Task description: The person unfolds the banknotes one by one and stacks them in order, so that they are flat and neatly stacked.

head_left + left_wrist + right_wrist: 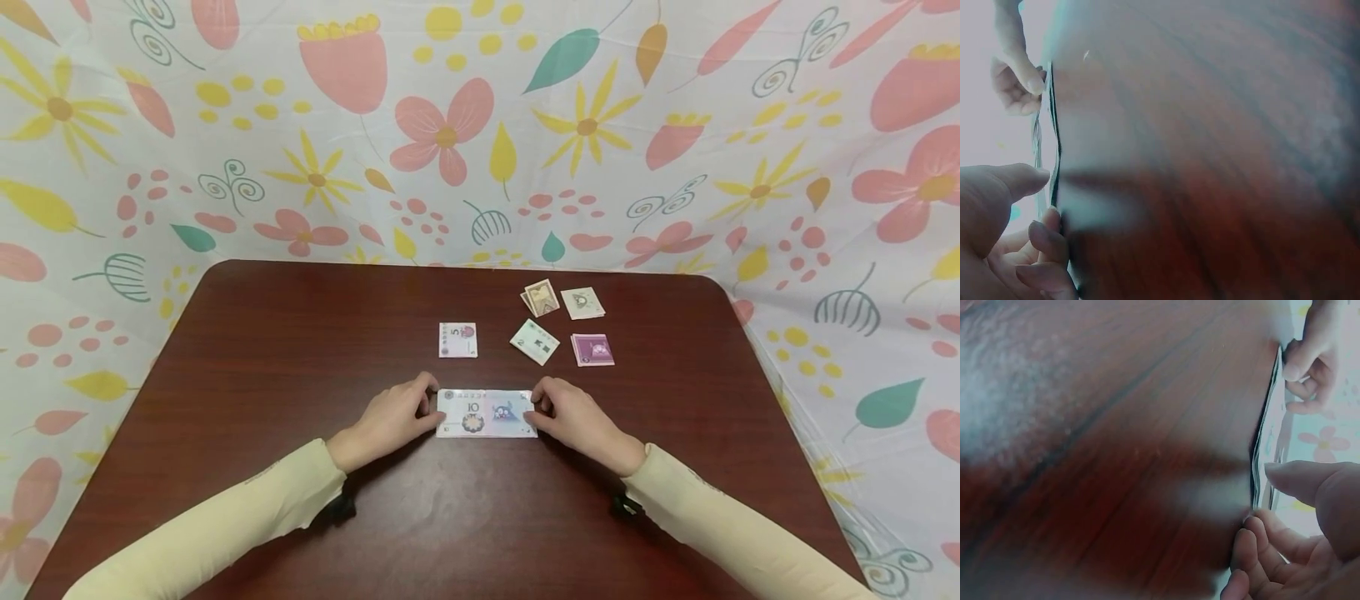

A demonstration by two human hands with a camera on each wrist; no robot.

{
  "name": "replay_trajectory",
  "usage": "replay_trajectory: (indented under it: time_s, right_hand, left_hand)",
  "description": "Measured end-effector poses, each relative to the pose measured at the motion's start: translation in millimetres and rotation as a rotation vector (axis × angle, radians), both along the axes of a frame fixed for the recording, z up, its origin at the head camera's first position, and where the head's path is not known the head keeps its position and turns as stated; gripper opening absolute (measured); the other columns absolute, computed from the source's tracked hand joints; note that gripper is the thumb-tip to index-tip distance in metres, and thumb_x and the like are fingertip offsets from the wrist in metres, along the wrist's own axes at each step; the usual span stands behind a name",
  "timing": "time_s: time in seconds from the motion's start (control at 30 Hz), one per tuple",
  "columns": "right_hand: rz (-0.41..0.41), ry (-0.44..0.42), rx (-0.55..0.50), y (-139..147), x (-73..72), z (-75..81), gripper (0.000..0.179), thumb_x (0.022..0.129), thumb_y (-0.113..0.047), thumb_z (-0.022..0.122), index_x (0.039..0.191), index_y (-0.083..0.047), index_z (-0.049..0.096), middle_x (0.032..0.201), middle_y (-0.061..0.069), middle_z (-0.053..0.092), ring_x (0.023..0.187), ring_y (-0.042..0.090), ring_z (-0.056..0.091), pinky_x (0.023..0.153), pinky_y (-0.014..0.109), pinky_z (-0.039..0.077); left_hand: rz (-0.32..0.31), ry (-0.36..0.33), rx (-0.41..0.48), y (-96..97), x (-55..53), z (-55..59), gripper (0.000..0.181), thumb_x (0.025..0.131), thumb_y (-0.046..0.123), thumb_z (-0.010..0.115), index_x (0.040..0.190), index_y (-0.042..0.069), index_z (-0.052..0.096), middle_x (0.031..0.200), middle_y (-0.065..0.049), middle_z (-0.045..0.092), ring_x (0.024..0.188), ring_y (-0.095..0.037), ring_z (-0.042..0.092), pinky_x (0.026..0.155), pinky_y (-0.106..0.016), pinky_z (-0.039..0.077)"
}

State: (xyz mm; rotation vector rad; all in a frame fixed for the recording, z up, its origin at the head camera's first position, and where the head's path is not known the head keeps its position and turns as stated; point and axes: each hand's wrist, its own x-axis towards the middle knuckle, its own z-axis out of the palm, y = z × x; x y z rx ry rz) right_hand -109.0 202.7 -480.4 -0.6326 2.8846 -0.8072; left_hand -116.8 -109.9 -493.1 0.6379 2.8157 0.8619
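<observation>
A stack of toy banknotes (487, 414) lies low over the table, its top note light blue and white with a 10 and a cartoon figure. My left hand (392, 418) pinches the left short end with thumb and curled fingers. At the right end, my right hand (581, 421) pinches the stack likewise. Several thin layers show along the stack's long edge (1262, 444) in the right wrist view, slightly bowed. Beyond the hands lies a folded purple-and-white 5 note (457, 340).
Right of it lie a tilted pale green folded 2 note (535, 342), a purple folded stack (594, 350), a brownish folded pair (542, 297) and a grey-green folded stack (582, 303). The dark red-brown table (262, 375) meets a flower-printed cloth (480, 208) behind.
</observation>
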Motion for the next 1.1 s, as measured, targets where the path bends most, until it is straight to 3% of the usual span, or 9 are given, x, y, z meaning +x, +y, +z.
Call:
replay_trajectory:
  time_s: [0.2, 0.5, 0.67, 0.83, 1.1]
  right_hand:
    - [0.002, 0.005, 0.013, -0.7, 0.4, 1.2, 0.021, 0.087, -0.015, 0.084, 0.094, -0.010, 0.064, 0.083, -0.001, 0.056, 0.076, 0.012, 0.053, 0.066, 0.029, 0.047]
    - [0.092, 0.029, 0.003, 3.0, 0.7, 1.3, 0.028, 0.087, -0.012, 0.084, 0.108, -0.011, 0.065, 0.085, 0.000, 0.056, 0.074, 0.013, 0.052, 0.064, 0.027, 0.045]
    - [0.101, 0.012, 0.005, 3.5, 0.6, 2.1, 0.027, 0.088, -0.012, 0.083, 0.109, -0.012, 0.067, 0.086, 0.000, 0.056, 0.073, 0.012, 0.050, 0.063, 0.026, 0.044]
    - [0.091, 0.007, 0.010, 3.5, 1.3, 1.9, 0.027, 0.088, -0.012, 0.083, 0.110, -0.012, 0.067, 0.086, 0.000, 0.056, 0.074, 0.011, 0.050, 0.063, 0.027, 0.044]
    - [0.083, 0.026, 0.013, 2.6, 1.3, -0.8, 0.029, 0.087, -0.013, 0.085, 0.109, -0.011, 0.067, 0.086, 0.001, 0.056, 0.075, 0.012, 0.051, 0.064, 0.027, 0.045]
  left_hand:
    - [-0.012, 0.012, -0.007, -0.3, 0.5, -0.1, 0.030, 0.090, 0.027, 0.080, 0.109, 0.014, 0.061, 0.079, 0.010, 0.057, 0.063, -0.008, 0.053, 0.058, -0.033, 0.046]
    - [-0.032, 0.028, -0.009, -0.2, -0.4, 0.6, 0.033, 0.091, 0.028, 0.080, 0.114, 0.015, 0.061, 0.078, 0.011, 0.056, 0.062, -0.007, 0.052, 0.057, -0.031, 0.045]
    - [-0.045, 0.010, -0.047, 0.8, 0.7, 0.8, 0.059, 0.085, 0.044, 0.085, 0.131, 0.015, 0.059, 0.082, 0.009, 0.057, 0.062, -0.009, 0.051, 0.055, -0.032, 0.044]
    - [-0.119, 0.002, -0.125, 1.7, 2.2, 2.0, 0.089, 0.074, 0.058, 0.090, 0.145, 0.017, 0.053, 0.099, 0.002, 0.059, 0.071, -0.014, 0.054, 0.060, -0.037, 0.048]
    - [-0.138, 0.005, -0.106, 0.3, 0.3, 3.4, 0.073, 0.080, 0.045, 0.089, 0.139, 0.018, 0.057, 0.091, 0.007, 0.054, 0.074, -0.010, 0.053, 0.059, -0.033, 0.046]
